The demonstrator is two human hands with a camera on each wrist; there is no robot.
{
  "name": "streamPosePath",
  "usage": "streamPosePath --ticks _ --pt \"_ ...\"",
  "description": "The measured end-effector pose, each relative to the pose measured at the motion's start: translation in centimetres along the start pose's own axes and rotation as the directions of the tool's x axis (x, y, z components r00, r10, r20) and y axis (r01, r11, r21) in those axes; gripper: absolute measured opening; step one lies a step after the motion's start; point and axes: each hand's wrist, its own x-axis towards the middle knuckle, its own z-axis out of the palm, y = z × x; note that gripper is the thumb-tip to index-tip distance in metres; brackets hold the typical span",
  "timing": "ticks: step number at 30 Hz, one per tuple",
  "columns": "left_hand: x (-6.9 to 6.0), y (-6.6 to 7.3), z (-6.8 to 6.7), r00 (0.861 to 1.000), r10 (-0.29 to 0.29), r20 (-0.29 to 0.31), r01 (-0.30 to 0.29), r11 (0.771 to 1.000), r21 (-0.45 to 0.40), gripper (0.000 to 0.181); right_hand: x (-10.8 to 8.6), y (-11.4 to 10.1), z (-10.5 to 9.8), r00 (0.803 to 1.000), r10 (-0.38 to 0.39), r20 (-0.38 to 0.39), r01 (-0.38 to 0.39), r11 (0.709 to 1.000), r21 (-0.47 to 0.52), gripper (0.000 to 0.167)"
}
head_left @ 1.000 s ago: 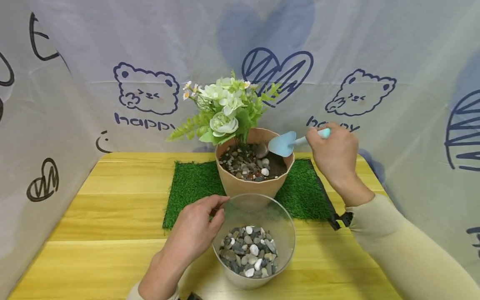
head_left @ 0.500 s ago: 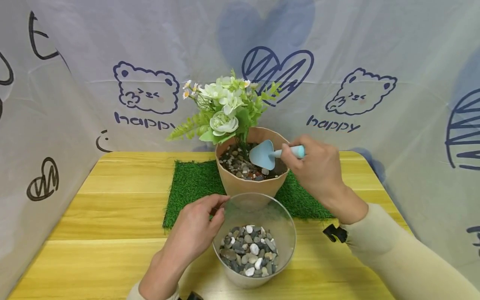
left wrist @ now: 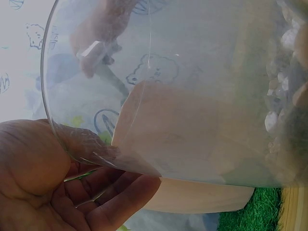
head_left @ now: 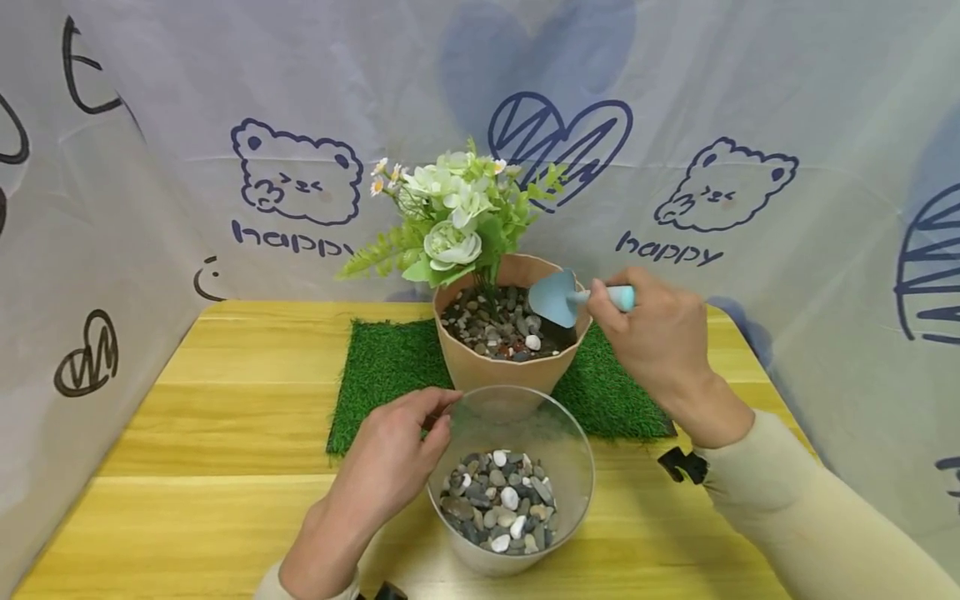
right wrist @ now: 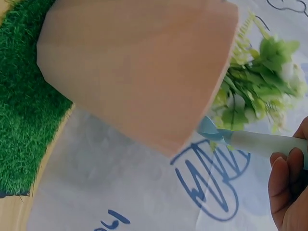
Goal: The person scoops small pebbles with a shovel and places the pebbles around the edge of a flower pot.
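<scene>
My right hand (head_left: pixel 660 342) grips the pale blue handle of a small trowel (head_left: pixel 553 298), its blade tilted inside the right part of the pot's opening. The peach pot (head_left: pixel 504 375) holds dark soil, pebbles (head_left: pixel 480 329) and white-green flowers (head_left: pixel 452 242). In front of it stands a clear bucket (head_left: pixel 572 467) with grey and white stones (head_left: pixel 498 504) in the bottom. My left hand (head_left: pixel 390 458) pinches the bucket's rim at its upper left; in the left wrist view the fingers (left wrist: pixel 127 197) lie against the clear wall. The right wrist view shows the trowel handle (right wrist: pixel 264 143) in the fingers.
Under the pot lies a green turf mat (head_left: pixel 390 375) on the wooden table (head_left: pixel 225 433). A cloth (head_left: pixel 420 83) with bear and heart drawings hangs behind and at both sides.
The trowel swung left over the pebbles, then back right toward the pot's right side, with my right hand lower than at first. My left hand and the bucket have stayed put.
</scene>
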Motion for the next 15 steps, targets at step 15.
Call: streamPosePath --ticks 15 --pt "-0.1 0.1 0.0 1.000 0.009 -0.002 -0.009 1.000 0.010 0.029 -0.4 -1.3 -4.6 0.947 0.320 0.032 -0.320 0.932 0.170 0.015"
